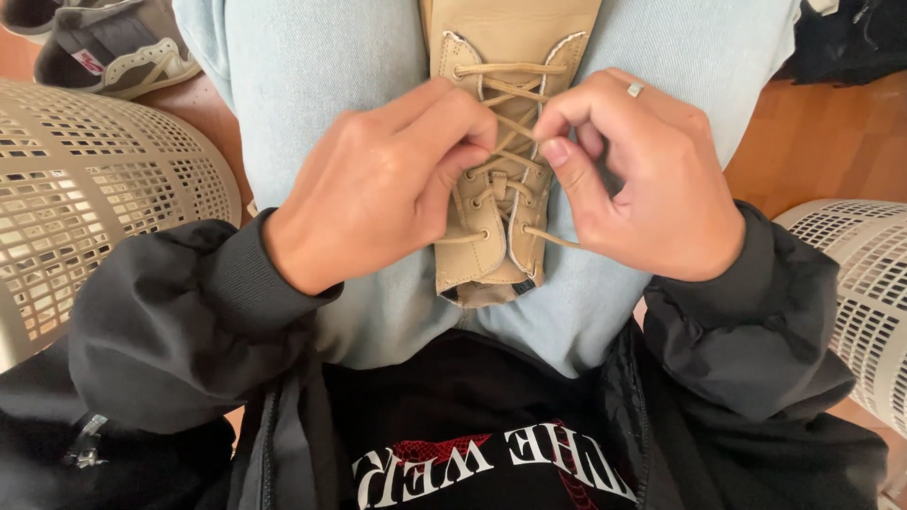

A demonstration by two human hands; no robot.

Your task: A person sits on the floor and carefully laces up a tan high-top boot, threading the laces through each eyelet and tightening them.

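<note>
From the camera on my head I look down at a tan suede lace-up boot wedged between my thighs in pale blue jeans, its open top toward me. My left hand is curled in, thumb and forefinger pressed together on the tan cord lace at the left row of eyelets, about halfway up the lacing. My right hand, with a silver ring on one finger, pinches the same lace from the other side, thumb tip against the bent forefinger, right beside the right eyelet row. A short run of lace sticks out below my right thumb toward the lowest eyelet near me.

To do this well, I judge I should keep both pinches close to the eyelets, pull evenly on the two sides so the flaps stay level, and hold the boot firm with my knees so it does not twist.

Around me: a cream perforated plastic basket on my left, a second white latticed basket on my right, a grey and beige sneaker on the wooden floor, and my black jacket sleeves.
</note>
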